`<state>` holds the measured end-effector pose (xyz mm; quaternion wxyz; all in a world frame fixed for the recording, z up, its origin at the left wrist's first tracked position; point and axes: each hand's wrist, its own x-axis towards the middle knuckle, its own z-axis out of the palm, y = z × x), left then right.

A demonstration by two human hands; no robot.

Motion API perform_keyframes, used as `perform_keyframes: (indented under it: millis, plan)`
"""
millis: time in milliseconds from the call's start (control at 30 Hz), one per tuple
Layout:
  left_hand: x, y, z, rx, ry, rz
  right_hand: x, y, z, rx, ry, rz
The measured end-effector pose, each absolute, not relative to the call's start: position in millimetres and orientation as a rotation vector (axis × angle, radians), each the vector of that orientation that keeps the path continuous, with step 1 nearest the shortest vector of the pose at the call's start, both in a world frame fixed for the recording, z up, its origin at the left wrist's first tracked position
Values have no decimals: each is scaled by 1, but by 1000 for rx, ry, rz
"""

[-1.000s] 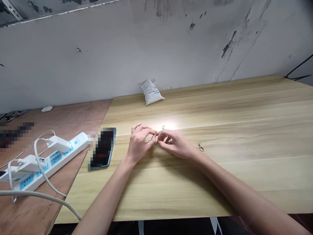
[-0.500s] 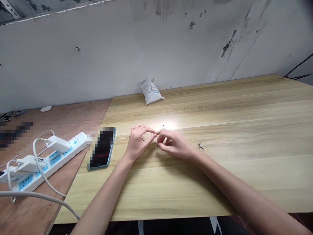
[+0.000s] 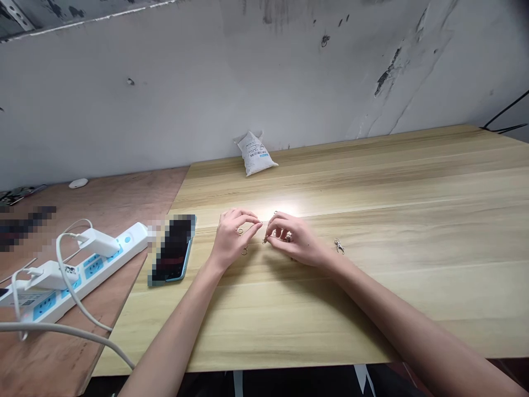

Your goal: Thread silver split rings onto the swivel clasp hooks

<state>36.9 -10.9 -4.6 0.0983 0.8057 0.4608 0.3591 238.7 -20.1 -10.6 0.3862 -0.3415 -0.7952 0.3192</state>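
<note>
One small metal piece (image 3: 264, 241) pokes leftward from the right grip (image 3: 298, 237), which pinches it.

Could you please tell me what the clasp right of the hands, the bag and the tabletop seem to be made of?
Clasp: probably metal, polished silvery, given its bright glints. Bag: perhaps plastic film, whitish, with wrinkles and pinched corners. Tabletop: wood or wood-look laminate, with streaky grain and a smooth sheen that reflects light.
</note>
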Motion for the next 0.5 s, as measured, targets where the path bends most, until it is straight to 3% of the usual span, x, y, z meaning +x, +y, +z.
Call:
perform_keyframes:
  millis: [500]
  plan:
    - [36, -10, -6, 2410, 1349, 1047, 238, -18, -12, -884, -1882, 887]
